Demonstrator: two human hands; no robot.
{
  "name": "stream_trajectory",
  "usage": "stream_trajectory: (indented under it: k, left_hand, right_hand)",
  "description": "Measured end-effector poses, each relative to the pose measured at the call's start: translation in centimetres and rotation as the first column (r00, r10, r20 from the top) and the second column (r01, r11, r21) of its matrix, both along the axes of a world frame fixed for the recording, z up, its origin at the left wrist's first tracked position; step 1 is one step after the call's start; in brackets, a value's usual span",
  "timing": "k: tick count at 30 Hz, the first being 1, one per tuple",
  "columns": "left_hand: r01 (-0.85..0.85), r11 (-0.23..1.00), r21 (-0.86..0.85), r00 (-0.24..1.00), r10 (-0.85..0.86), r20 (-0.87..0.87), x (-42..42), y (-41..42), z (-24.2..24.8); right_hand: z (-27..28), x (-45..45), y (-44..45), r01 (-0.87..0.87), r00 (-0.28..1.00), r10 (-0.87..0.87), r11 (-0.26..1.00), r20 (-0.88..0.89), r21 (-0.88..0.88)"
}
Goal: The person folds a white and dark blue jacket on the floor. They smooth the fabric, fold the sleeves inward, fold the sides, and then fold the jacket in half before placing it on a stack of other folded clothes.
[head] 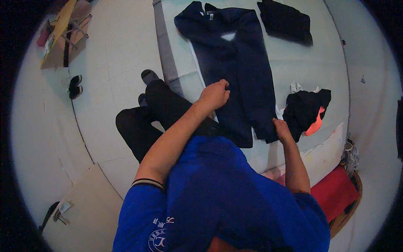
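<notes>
A dark navy garment [220,63] lies spread lengthwise before me, with a small label near its top edge. It has two long parts running down towards my lap, and a small pale triangle shows near its top. Over its middle is my left hand [215,96], fingers bent and apart, with nothing visible between them. My right hand [283,129] pinches the garment's right edge near the lower end. Just beyond that hand is a crumpled black garment [303,107] with an orange patch [315,123] and pale bits.
A folded black garment [286,23] lies at the upper right of the pale, bed-like surface [302,66]. Red cloth [335,192] covers a wooden-edged seat at the lower right. Dark shoes [75,86] stand on the floor, below a folding table [67,34]. A door [85,201] is at the lower left.
</notes>
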State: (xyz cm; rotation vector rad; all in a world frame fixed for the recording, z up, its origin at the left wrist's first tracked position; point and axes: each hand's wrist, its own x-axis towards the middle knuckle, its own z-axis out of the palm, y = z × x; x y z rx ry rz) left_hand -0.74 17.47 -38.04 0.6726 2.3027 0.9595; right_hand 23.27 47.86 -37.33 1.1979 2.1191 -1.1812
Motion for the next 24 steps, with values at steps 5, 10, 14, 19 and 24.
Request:
stream_trajectory:
  k: [5,10,14,19,24]
  left_hand:
    - [-0.048,0.997,0.055,0.997,0.051,-0.058,0.2,2.4,0.5]
    - [-0.211,0.972,0.102,0.975,0.217,-0.051,-2.5,6.7,0.5]
    - [-0.280,0.953,0.117,0.959,0.283,-0.011,-7.2,9.0,-1.5]
    - [-0.228,0.958,0.173,0.973,0.219,0.069,-11.4,9.9,-2.7]
    - [-0.391,0.871,0.297,0.920,0.374,0.114,-9.7,6.9,-1.2]
  right_hand:
    - [-0.4,-0.9,1.4,-0.084,0.979,0.104,0.989,-0.175,0.121]
    - [4.5,-4.4,-1.3,-0.140,0.921,0.190,0.976,-0.340,0.164]
    - [7.1,-4.8,-3.0,-0.182,0.909,0.243,0.963,-0.340,0.201]
    - [7.7,-4.4,-3.0,-0.156,0.935,0.201,0.973,-0.293,0.171]
    - [5.2,-1.9,-0.5,-0.153,0.930,0.204,0.971,-0.307,0.183]
